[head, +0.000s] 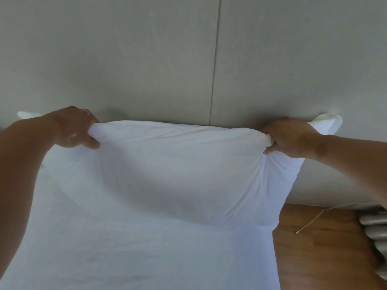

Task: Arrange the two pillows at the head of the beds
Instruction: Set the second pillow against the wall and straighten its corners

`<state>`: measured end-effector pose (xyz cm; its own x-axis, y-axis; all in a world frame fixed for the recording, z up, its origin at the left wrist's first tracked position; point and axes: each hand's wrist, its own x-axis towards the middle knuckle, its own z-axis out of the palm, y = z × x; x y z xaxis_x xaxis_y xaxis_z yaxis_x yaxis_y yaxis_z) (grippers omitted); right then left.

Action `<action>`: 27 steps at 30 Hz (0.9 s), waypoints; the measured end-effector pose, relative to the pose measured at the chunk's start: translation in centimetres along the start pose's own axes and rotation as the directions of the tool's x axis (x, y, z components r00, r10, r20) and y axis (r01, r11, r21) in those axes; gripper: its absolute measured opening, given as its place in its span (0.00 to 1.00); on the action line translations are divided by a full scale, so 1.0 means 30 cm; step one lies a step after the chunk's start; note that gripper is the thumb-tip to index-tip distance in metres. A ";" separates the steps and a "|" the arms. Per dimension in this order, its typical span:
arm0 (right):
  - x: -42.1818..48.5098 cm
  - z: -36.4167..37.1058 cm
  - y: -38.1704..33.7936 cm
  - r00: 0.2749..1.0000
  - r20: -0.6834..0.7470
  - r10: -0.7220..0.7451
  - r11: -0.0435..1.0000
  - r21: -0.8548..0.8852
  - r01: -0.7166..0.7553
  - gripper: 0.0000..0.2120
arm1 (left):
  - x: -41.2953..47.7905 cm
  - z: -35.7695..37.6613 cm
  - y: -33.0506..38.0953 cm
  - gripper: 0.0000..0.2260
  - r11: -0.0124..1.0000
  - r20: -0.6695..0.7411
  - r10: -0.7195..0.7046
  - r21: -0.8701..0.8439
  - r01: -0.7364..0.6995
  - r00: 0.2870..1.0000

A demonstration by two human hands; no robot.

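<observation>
A white pillow (173, 170) stands against the grey padded headboard (146, 59) at the head of the bed. My left hand (73, 128) pinches its upper left edge, and my right hand (291, 139) bunches its upper right edge. The pillow's two top corners stick out past my hands. Its lower edge rests on the white bed sheet (136, 254). I see only this one pillow; a second is not in view.
To the right of the bed lies a wooden floor (314, 254) with a thin cord (310, 220) on it. A grey ribbed object (377, 237) sits at the right edge. A vertical seam (214, 59) splits the headboard panels.
</observation>
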<state>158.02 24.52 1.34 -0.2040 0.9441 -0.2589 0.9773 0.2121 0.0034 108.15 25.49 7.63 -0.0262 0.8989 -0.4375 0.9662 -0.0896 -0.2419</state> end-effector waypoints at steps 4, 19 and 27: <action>0.016 0.006 -0.036 0.988 -0.142 -0.053 0.998 -0.027 0.050 0.17 | 0.008 0.039 -0.016 0.20 0.997 -0.011 -0.073 0.003 0.073 0.997; 0.045 0.053 -0.037 0.969 -0.236 -0.074 0.988 -0.148 0.039 0.17 | 0.146 0.076 0.064 0.21 0.977 -0.259 -0.190 0.045 0.208 0.947; 0.053 0.106 -0.087 0.995 -0.093 -0.022 0.994 -0.107 0.012 0.28 | 0.227 0.243 0.105 0.31 0.970 -0.195 -0.231 0.033 0.242 0.953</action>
<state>155.33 24.65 -2.16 -0.2302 0.9585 -0.1683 0.9629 0.2494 0.1032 109.14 28.19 -2.43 -0.1983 0.9612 -0.1918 0.9221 0.1167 -0.3689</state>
